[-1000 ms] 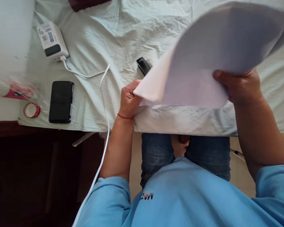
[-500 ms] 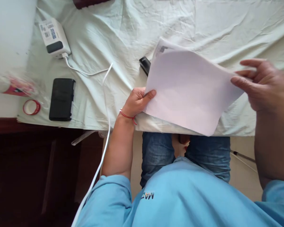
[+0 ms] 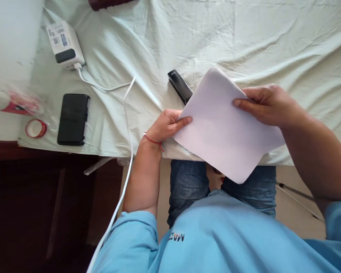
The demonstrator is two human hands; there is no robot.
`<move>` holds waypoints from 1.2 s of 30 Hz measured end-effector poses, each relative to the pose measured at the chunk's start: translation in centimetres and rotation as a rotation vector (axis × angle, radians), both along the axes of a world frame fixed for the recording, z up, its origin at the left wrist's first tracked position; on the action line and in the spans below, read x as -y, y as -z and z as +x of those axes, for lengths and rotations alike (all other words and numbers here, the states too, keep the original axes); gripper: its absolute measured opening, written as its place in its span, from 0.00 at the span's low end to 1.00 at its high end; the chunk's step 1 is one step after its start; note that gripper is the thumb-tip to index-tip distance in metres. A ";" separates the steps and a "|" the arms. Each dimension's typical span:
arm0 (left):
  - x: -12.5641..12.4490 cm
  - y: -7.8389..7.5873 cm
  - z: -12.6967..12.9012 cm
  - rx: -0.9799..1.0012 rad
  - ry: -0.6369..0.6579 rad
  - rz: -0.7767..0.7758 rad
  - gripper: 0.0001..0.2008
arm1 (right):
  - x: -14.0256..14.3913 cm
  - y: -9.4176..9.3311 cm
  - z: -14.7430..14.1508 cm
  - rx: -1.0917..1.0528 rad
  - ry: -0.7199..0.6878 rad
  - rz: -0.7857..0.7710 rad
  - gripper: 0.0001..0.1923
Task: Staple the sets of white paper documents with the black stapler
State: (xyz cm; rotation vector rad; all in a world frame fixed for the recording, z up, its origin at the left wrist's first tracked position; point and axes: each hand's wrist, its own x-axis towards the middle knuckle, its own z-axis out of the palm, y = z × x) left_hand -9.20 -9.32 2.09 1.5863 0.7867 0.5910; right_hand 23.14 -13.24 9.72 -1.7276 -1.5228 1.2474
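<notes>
White paper sheets (image 3: 224,129) are held slanted over the table's front edge, their lower corner hanging above my lap. My left hand (image 3: 169,123) grips their left edge, thumb on top and fingers underneath. On the upper right edge, my right hand (image 3: 268,104) pinches the sheets, with its thumb lying on the upper face and the other fingertips partly hidden. How many sheets there are I cannot tell. A black stapler (image 3: 180,86) lies on the cloth just beyond my left hand, its near end covered by the paper.
A pale green cloth (image 3: 125,30) covers the table. At the left are a white power bank (image 3: 64,43) with a white cable (image 3: 127,151) running past my left arm, a black phone (image 3: 73,119), a red-and-white tape roll (image 3: 35,128) and a plastic-wrapped package (image 3: 15,102).
My right hand has moved left and closed on the sheets' upper edge. The paper has turned and come lower, uncovering more of the stapler. My left hand keeps its grip.
</notes>
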 end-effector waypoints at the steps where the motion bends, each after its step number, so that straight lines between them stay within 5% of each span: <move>1: 0.0 0.2 0.0 0.014 -0.029 0.005 0.27 | 0.2 0.5 0.1 -0.006 0.006 -0.050 0.08; 9: -0.6 2.5 0.3 0.101 -0.209 0.056 0.18 | 1.5 2.1 2.3 -0.239 0.254 -0.432 0.05; 19: -1.1 4.9 0.3 0.110 -0.334 0.173 0.17 | 0.2 1.9 2.2 -0.150 0.406 -0.479 0.07; 31: -1.2 4.8 1.2 -0.184 -0.653 0.368 0.17 | -0.7 2.7 2.7 -0.077 0.395 -0.457 0.08; 36: -0.9 4.7 1.4 -0.214 -0.633 0.481 0.21 | -0.8 2.4 2.2 -0.075 0.425 -0.485 0.08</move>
